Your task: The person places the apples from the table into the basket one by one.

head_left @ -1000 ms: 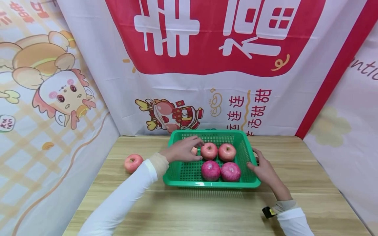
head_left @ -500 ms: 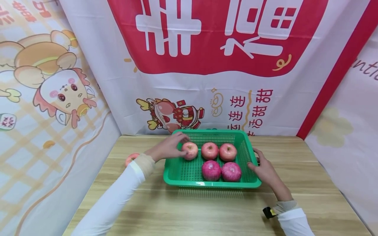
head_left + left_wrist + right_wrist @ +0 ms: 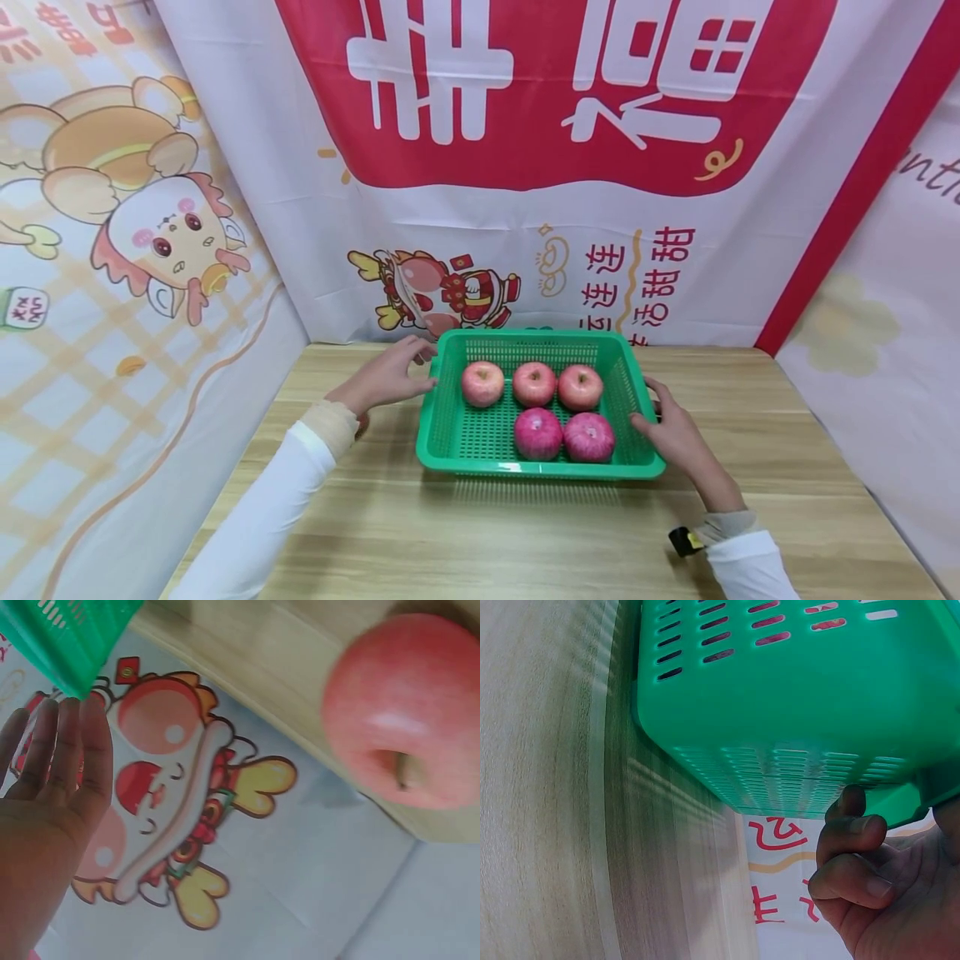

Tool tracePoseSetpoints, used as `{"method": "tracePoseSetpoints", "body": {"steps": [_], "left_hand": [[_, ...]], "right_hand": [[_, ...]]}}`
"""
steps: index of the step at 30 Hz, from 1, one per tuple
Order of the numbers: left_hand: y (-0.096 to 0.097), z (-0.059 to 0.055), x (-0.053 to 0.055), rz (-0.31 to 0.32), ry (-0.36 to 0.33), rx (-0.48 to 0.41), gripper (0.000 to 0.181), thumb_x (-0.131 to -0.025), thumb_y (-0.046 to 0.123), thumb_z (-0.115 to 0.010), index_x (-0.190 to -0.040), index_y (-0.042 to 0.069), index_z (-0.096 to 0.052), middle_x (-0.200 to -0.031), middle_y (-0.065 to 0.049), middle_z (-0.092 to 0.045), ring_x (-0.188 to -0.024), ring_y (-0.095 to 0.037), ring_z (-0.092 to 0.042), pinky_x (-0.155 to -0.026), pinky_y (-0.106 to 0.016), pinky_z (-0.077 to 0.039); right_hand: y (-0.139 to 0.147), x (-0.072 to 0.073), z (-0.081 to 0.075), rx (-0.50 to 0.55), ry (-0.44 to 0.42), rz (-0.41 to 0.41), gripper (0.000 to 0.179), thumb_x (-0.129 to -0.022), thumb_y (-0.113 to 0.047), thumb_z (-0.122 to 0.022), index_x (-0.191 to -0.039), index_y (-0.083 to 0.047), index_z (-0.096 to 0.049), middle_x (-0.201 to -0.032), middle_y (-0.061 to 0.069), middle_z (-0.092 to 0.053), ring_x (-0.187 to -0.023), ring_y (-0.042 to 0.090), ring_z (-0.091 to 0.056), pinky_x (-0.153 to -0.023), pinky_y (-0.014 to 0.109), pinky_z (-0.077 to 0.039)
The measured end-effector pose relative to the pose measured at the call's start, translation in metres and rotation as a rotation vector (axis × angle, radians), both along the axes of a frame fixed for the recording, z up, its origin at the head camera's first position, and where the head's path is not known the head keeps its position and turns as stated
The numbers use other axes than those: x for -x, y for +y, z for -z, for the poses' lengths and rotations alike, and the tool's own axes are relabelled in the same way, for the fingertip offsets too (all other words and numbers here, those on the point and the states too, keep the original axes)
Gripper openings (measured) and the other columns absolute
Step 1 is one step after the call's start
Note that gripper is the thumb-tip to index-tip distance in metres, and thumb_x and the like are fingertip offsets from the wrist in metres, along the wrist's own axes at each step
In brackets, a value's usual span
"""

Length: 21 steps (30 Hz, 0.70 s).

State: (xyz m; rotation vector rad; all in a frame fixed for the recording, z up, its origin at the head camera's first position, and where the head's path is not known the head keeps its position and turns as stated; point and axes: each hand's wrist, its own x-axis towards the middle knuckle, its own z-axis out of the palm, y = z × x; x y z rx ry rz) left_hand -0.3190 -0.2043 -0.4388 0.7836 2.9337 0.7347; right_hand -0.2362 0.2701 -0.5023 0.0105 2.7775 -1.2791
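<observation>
A green plastic basket (image 3: pixel 540 472) stands on the table, with three red apples (image 3: pixel 535 383) in a row at its back. Two magenta, streaked round red onions (image 3: pixel 538 433) lie in front of them, toward the right. My left hand (image 3: pixel 387 375) holds nothing; its fingers are extended beside the basket's left rim. Another apple (image 3: pixel 409 697) sits on the table left of the basket, mostly hidden behind my left wrist in the head view. With my right hand (image 3: pixel 678 429) I grip the basket's right rim, thumb on top and fingers curled outside it (image 3: pixel 851 847).
The wooden table (image 3: pixel 525 542) ends at the back against a hanging cloth (image 3: pixel 555 200) with red and white print. Printed cloth walls (image 3: pixel 150 350) also rise at the left and right sides.
My left hand let go of the leftmost apple in the basket and moved left, out over the rim, to the table side. My right hand stays on the right rim.
</observation>
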Motion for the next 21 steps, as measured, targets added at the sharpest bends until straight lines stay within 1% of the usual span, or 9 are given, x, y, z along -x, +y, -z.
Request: {"method": "tracePoseSetpoints", "body": {"steps": [2, 6, 11, 14, 16, 21], "left_hand": [[-0.007, 0.002, -0.001, -0.026, 0.004, 0.006, 0.05, -0.093, 0.03, -0.078, -0.135, 0.006, -0.066, -0.129, -0.011, -0.065, -0.12, -0.03, -0.063, -0.105, -0.052, -0.056], [-0.022, 0.008, -0.002, -0.056, 0.025, 0.015, 0.047, -0.091, 0.03, -0.077, -0.13, 0.006, -0.067, -0.126, -0.011, -0.066, -0.119, -0.03, -0.064, -0.103, -0.052, -0.056], [-0.041, 0.013, -0.004, -0.084, 0.051, 0.02, 0.048, -0.09, 0.03, -0.078, -0.128, 0.004, -0.068, -0.127, -0.014, -0.067, -0.12, -0.034, -0.064, -0.104, -0.055, -0.054], [-0.052, 0.016, -0.005, -0.111, 0.055, 0.034, 0.047, -0.089, 0.03, -0.079, -0.127, 0.005, -0.069, -0.128, -0.015, -0.067, -0.121, -0.036, -0.064, -0.105, -0.057, -0.054], [-0.059, 0.02, -0.006, -0.125, 0.065, 0.052, 0.047, -0.088, 0.03, -0.08, -0.126, 0.005, -0.069, -0.127, -0.016, -0.067, -0.122, -0.037, -0.063, -0.104, -0.059, -0.053], [-0.078, 0.028, -0.01, -0.183, 0.099, 0.103, 0.048, -0.085, 0.032, -0.081, -0.124, 0.006, -0.07, -0.126, -0.017, -0.068, -0.119, -0.04, -0.064, -0.1, -0.061, -0.054]], "right_hand": [[0.0, 0.0, 0.0, 0.002, 0.001, -0.001, 0.078, -0.106, -0.022, -0.061, -0.167, -0.001, -0.018, -0.148, 0.043, -0.051, -0.13, 0.054, -0.059, -0.095, 0.061, -0.06], [0.0, 0.001, -0.001, 0.006, -0.005, 0.002, 0.078, -0.106, -0.022, -0.061, -0.167, -0.001, -0.018, -0.148, 0.043, -0.05, -0.13, 0.054, -0.059, -0.095, 0.061, -0.06], [0.0, 0.001, -0.001, 0.004, -0.005, 0.004, 0.078, -0.106, -0.023, -0.061, -0.167, -0.002, -0.017, -0.149, 0.042, -0.05, -0.132, 0.055, -0.058, -0.096, 0.061, -0.06], [0.001, 0.002, -0.001, 0.005, -0.013, 0.003, 0.079, -0.106, -0.024, -0.061, -0.168, -0.002, -0.017, -0.149, 0.042, -0.05, -0.132, 0.054, -0.058, -0.096, 0.061, -0.06], [0.001, 0.002, -0.001, 0.005, -0.018, 0.004, 0.079, -0.106, -0.023, -0.06, -0.168, -0.002, -0.016, -0.149, 0.042, -0.05, -0.132, 0.054, -0.058, -0.096, 0.061, -0.06], [0.001, 0.001, 0.001, 0.0, -0.014, 0.004, 0.078, -0.106, -0.024, -0.06, -0.167, -0.002, -0.017, -0.149, 0.041, -0.051, -0.131, 0.054, -0.059, -0.096, 0.061, -0.06]]}}
